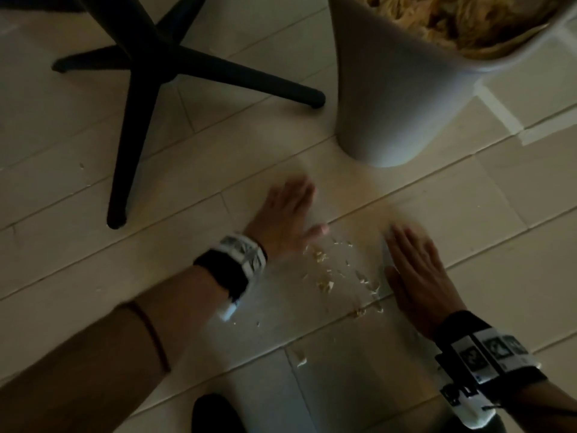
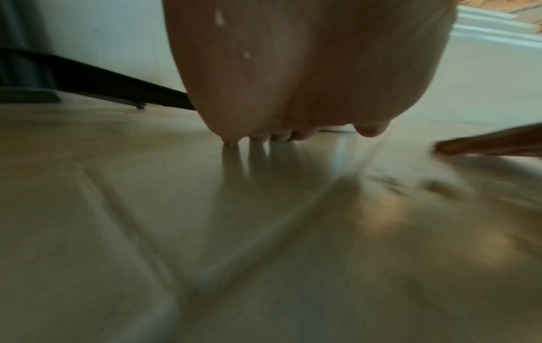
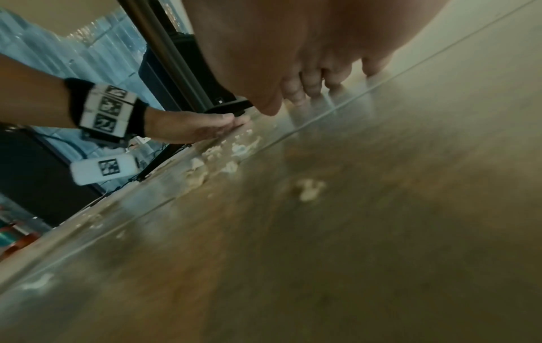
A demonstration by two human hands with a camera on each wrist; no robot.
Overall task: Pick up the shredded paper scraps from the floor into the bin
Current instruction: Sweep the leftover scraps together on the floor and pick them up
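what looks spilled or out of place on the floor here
Shredded paper scraps lie scattered on the tile floor, between the left hand and right hand, both flat on the tiles. A stray bit sits nearer the camera. The bin beyond them is already heaped with shreds.

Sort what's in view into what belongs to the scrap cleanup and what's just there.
Part of the job:
- paper scraps on the floor
- bin, already holding shredded paper
- left hand and right hand, flat either side of the scraps

Just there:
- black chair base
- dark shoe
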